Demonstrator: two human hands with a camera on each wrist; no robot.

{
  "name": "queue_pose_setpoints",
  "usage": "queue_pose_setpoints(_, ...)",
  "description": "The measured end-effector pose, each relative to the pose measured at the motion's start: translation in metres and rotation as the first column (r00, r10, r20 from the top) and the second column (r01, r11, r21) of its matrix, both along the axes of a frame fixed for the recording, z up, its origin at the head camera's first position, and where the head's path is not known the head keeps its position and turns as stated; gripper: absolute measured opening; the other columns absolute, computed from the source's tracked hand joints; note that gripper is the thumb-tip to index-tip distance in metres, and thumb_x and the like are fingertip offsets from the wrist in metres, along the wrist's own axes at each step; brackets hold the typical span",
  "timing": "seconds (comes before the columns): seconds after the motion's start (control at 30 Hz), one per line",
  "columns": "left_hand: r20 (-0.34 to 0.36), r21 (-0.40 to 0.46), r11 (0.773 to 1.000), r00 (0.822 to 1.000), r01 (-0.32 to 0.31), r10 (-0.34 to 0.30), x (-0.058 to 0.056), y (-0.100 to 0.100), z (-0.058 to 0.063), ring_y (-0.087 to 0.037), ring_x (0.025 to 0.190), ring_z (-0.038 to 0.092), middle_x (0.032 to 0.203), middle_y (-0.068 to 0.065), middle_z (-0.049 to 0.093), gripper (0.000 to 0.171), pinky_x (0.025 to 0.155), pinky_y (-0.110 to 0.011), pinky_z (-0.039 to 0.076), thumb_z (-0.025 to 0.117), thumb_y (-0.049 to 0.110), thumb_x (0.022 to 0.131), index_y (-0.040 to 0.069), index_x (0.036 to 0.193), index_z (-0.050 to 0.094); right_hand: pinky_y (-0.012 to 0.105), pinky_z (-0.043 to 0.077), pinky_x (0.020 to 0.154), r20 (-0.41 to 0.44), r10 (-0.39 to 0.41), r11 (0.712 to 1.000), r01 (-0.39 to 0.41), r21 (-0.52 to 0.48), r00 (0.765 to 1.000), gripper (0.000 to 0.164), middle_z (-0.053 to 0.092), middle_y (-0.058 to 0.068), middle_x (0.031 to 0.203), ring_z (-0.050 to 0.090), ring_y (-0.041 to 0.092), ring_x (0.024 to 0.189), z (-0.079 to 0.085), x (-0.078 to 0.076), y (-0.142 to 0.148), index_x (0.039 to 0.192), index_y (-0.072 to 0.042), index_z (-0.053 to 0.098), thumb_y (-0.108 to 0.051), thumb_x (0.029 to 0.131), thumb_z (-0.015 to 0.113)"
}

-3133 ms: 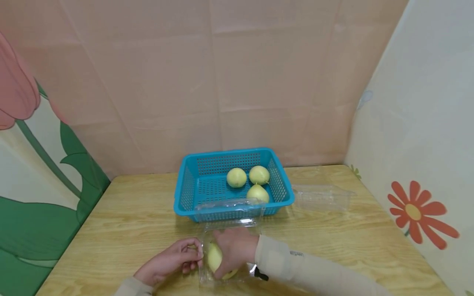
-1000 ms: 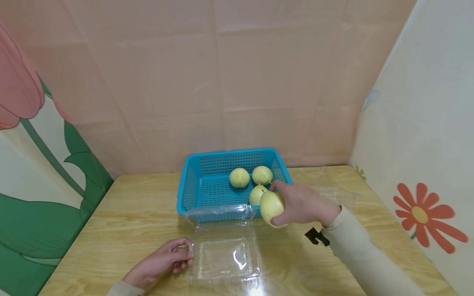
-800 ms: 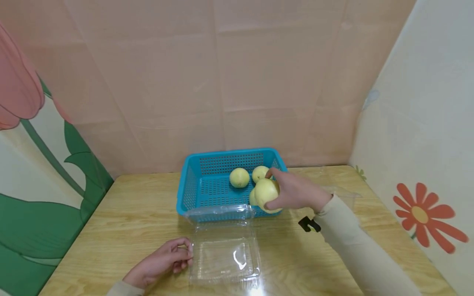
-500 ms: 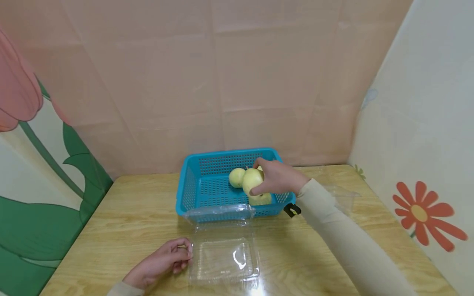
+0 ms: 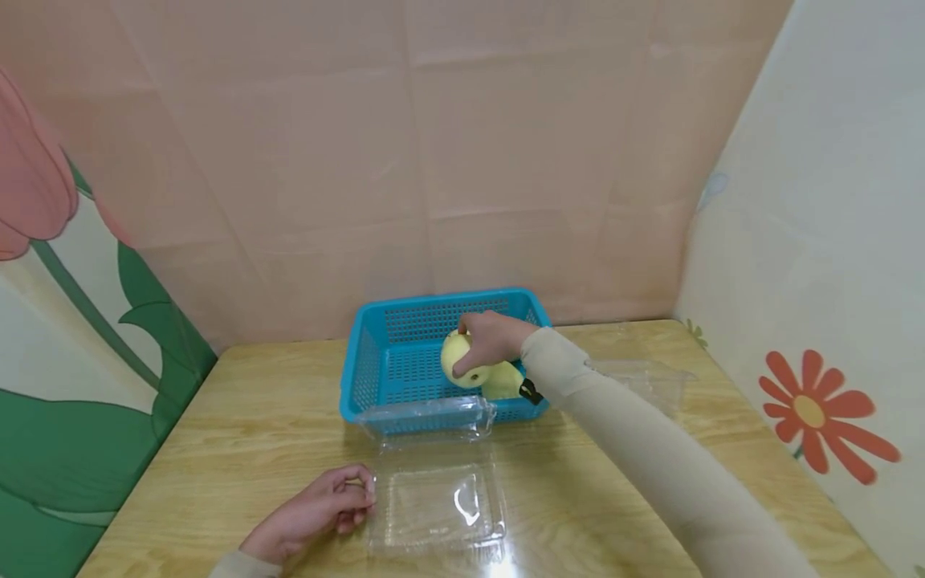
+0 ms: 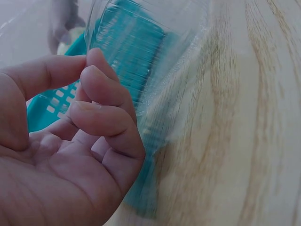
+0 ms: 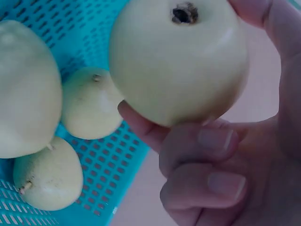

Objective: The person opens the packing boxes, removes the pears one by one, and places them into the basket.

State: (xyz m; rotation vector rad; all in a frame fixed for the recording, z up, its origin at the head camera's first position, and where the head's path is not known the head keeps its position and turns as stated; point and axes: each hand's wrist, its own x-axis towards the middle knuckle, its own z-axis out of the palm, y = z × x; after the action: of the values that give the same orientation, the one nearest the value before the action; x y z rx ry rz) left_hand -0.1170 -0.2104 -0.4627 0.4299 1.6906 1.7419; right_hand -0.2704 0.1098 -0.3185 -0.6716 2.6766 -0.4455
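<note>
My right hand (image 5: 495, 337) grips a pale yellow-green pear (image 5: 454, 357) over the blue basket (image 5: 349, 377). In the right wrist view the thumb and fingers wrap the held pear (image 7: 176, 70), whose dark blossom end faces the camera. Three other pears (image 7: 91, 103) lie in the basket there; in the head view the hand and the held pear partly hide them. At the front, my left hand (image 5: 311, 514) pinches the left edge of a clear plastic box (image 5: 433, 506) between thumb and fingertips. The box stands open, its lid leaning toward the basket's front wall.
Another clear plastic container (image 5: 650, 381) lies right of the basket. Everything stands on a wood-grain table (image 5: 275, 401). A pinkish covering (image 5: 303, 177) rises behind it, and flower-printed panels flank both sides.
My right hand has lifted the pear out of the clear box, carried it out to the right, then forward and leftward over the basket. My left hand stays at the box's edge.
</note>
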Motion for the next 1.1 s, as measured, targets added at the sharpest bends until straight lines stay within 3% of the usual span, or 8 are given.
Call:
queue_pose_setpoints(0.27,-0.002,-0.010,1.000,1.000,0.004,-0.004,0.000,0.000,0.000,-0.004,0.065,0.051,0.087,-0.001,0.061,0.002,0.056,-0.015,0.042,0.054,0.006,0.098,0.007,0.100,0.055,0.031,0.049,0.071,0.045,0.044,0.993,-0.048,0.104,0.998,0.071,0.061,0.001,0.107,0.058,0.017,0.088,-0.018,-0.011,-0.020,0.131,-0.009,0.054,-0.049,0.076,0.076)
queue_pose_setpoints(0.5,0.000,-0.014,1.000,1.000,0.002,-0.002,-0.001,-0.002,-0.001,-0.004,0.065,0.051,0.087,0.000,0.062,0.005,0.055,-0.016,0.042,0.055,0.006,0.099,0.011,0.099,0.056,0.029,0.049,0.070,0.040,0.058,0.982,-0.064,0.178,0.998,0.052,0.062,0.001,0.097,0.057,0.016,0.084,-0.025,-0.016,-0.031,0.109,-0.011,0.060,-0.048,0.078,0.077)
queue_pose_setpoints(0.83,0.002,0.001,1.000,1.000,0.022,-0.022,0.000,-0.004,-0.002,-0.003,0.065,0.052,0.088,0.000,0.063,0.006,0.056,-0.015,0.042,0.053,0.005,0.099,0.010,0.102,0.056,0.028,0.050,0.065,0.097,-0.017,0.974,-0.005,0.226,0.995,0.040,0.063,-0.001,0.087,0.057,0.014,0.075,-0.029,-0.023,-0.034,0.093,-0.014,0.063,-0.048,0.078,0.078)
queue_pose_setpoints(1.0,0.005,-0.012,1.000,1.000,0.007,-0.007,0.000,-0.005,0.000,-0.004,0.065,0.051,0.088,-0.001,0.062,0.004,0.056,-0.016,0.042,0.053,0.007,0.101,0.010,0.101,0.056,0.029,0.051,0.062,0.109,-0.060,0.965,0.030,0.260,0.992,0.041,0.062,0.000,0.089,0.057,0.014,0.074,-0.031,-0.024,-0.039,0.096,-0.015,0.060,-0.045,0.075,0.079)
queue_pose_setpoints(1.1,0.007,-0.016,1.000,1.000,0.002,-0.002,0.000,-0.005,0.001,-0.005,0.065,0.051,0.088,-0.001,0.063,0.004,0.056,-0.016,0.042,0.053,0.008,0.101,0.009,0.102,0.056,0.030,0.053,0.063,0.128,-0.129,0.955,0.088,0.284,0.983,0.045,0.063,0.000,0.094,0.060,0.015,0.077,-0.030,-0.021,-0.040,0.099,-0.016,0.060,-0.046,0.073,0.081)
